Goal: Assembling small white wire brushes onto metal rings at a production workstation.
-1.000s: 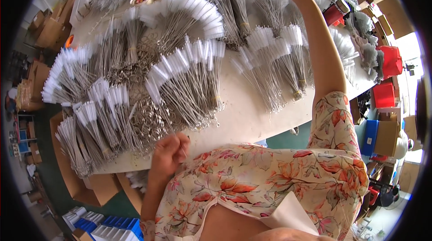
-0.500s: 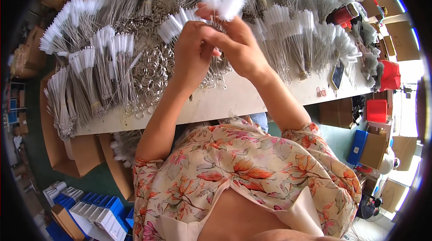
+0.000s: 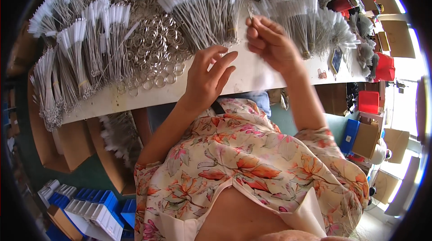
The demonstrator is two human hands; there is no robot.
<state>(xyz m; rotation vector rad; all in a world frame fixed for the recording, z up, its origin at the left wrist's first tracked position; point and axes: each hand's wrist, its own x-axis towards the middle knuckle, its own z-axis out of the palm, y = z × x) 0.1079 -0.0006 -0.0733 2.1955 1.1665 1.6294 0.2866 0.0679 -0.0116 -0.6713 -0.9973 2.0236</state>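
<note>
Pinching a wire brush (image 3: 250, 13), right hand (image 3: 270, 45); left hand (image 3: 208, 79) open

My hands have come apart since half a second ago. My left hand (image 3: 208, 79) has dropped nearer with fingers spread, while my right hand (image 3: 270, 45) pinches a thin wire brush (image 3: 250, 12).
</note>
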